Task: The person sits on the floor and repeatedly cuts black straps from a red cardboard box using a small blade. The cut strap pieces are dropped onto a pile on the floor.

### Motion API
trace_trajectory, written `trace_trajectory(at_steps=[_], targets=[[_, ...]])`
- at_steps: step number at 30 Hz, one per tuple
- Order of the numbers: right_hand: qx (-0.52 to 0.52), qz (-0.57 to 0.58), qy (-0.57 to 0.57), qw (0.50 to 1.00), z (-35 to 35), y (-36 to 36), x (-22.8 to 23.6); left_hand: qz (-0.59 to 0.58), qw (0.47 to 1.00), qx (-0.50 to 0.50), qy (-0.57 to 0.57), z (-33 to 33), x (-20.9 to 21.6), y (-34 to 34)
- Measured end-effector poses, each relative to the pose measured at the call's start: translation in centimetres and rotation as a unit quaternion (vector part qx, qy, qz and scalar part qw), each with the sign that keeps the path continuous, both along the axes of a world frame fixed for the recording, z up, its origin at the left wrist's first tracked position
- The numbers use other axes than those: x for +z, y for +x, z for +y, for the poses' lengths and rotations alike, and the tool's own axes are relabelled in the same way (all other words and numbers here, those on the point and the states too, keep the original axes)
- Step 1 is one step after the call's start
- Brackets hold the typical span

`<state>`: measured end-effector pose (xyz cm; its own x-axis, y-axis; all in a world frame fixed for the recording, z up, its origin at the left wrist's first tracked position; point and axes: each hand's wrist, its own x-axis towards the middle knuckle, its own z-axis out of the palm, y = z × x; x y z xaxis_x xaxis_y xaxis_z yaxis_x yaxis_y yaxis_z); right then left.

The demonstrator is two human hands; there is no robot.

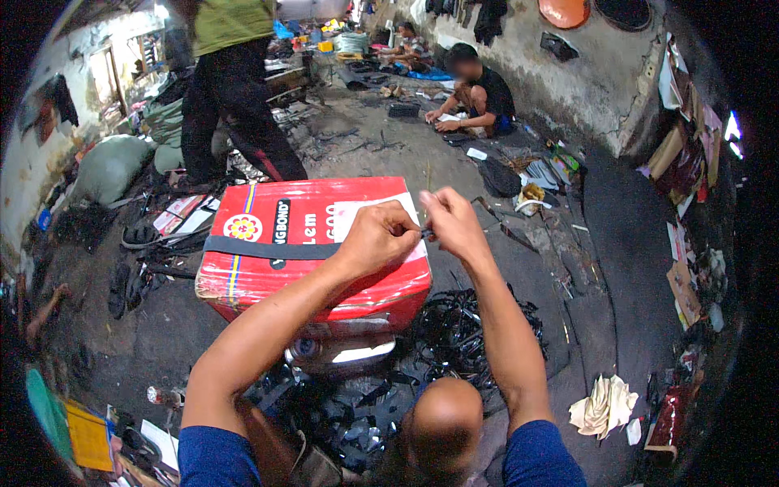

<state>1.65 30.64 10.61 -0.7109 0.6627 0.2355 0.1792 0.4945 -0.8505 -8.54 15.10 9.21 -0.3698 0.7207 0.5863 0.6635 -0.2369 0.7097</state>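
Note:
A red cardboard box [243, 280] stands in front of me, its top crossed by a flat dark grey strip [284, 248]. My left hand [378, 235] rests on the right part of the box top, thumb and fingers pinched on the strip's right end. Close beside it, at the box's right edge, my right hand [454, 221] is closed, its fingertips meeting those of the left. A small dark bit shows between the two hands; what the right fingers grip is too small to make out. A white label [350, 213] is partly covered by my left hand.
Tangled black scraps [462, 333] lie between the box and my legs. A crumpled cream cloth [603, 406] is on the floor at right. One person [235, 97] stands beyond the box at left; another person [483, 101] sits by the far wall. Stuffed sacks [109, 169] lie at left.

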Motion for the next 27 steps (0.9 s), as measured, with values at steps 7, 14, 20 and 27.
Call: trace_trajectory(at_steps=[7,14,20,27], targets=[[-0.014,0.079,0.121,0.989,0.1,-1.5,-4.7,-0.012,1.000,0.001,-0.020,-0.5,-0.2,-0.7],[-0.109,0.083,0.006,0.991,0.9,0.1,-20.7,0.005,0.999,-0.001,-0.033,-0.5,0.4,-0.5],[-0.201,-0.090,-0.037,0.975,1.3,4.4,-34.4,-0.028,0.998,0.003,-0.054,-0.9,0.1,-0.6],[-0.189,-0.226,-0.034,0.955,0.0,7.3,-45.3,-0.032,0.997,0.023,-0.062,-2.4,-0.4,-1.4]])
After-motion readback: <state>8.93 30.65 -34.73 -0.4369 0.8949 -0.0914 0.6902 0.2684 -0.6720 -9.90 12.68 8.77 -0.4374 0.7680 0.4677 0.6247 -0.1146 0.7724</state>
